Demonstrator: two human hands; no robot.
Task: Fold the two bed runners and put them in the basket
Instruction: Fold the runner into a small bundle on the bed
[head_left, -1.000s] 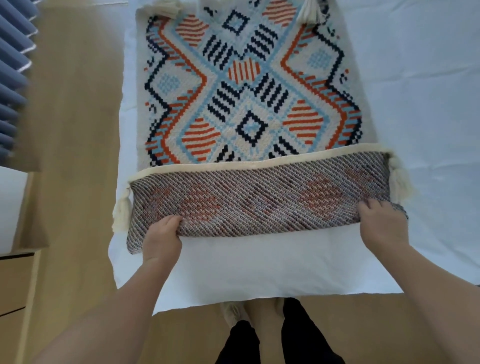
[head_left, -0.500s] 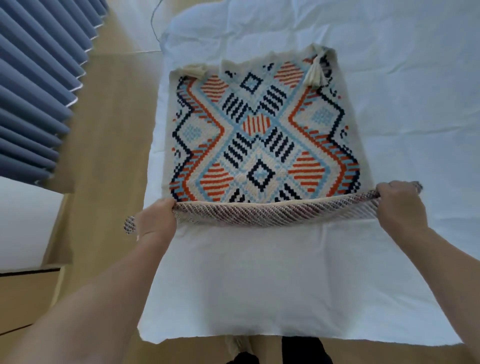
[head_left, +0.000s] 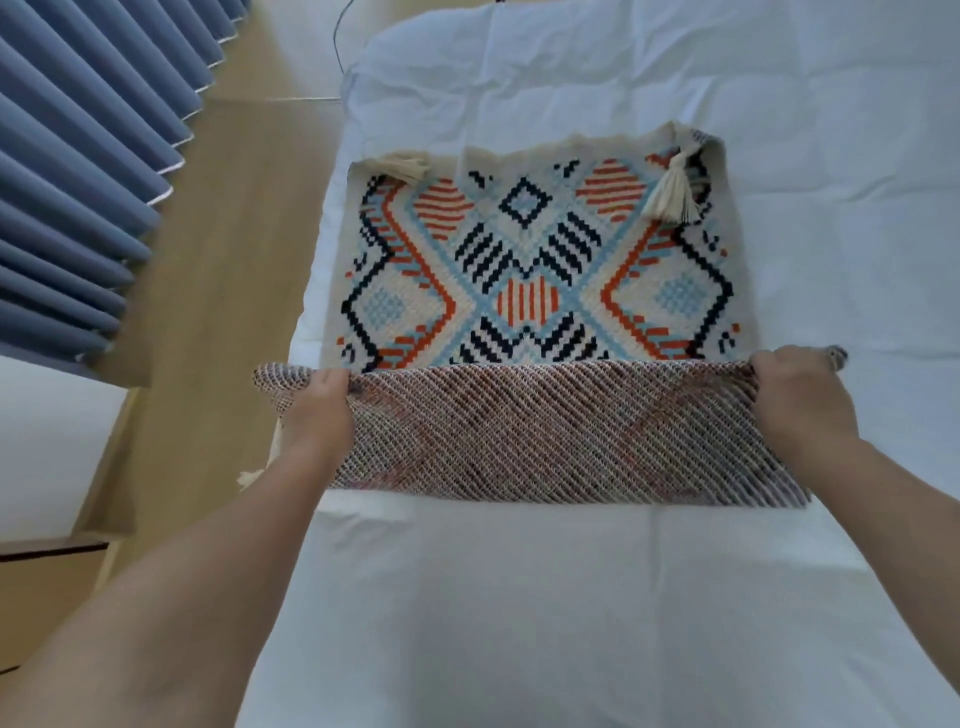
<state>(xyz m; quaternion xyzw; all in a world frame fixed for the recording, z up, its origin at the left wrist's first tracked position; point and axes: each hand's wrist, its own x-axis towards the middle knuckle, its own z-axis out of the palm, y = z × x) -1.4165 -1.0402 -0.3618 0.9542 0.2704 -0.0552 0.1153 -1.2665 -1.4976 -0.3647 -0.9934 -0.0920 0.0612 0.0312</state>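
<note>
White bedsheet (head_left: 519, 597) covers the bed before me, with blue curtains (head_left: 78, 182) and wooden floor (head_left: 223, 260) to the left. On it lies the bed runner (head_left: 530, 280), orange, blue and black diamonds, cream tassels. My left hand (head_left: 317, 415) and right hand (head_left: 800, 400) grip its near edge, lifted, showing the striped underside.

One head-worn view, looking steeply down and forward along the bed (head_left: 519, 597); forearms reach in from the bottom edge, close; curtain (head_left: 78, 182) at left.
</note>
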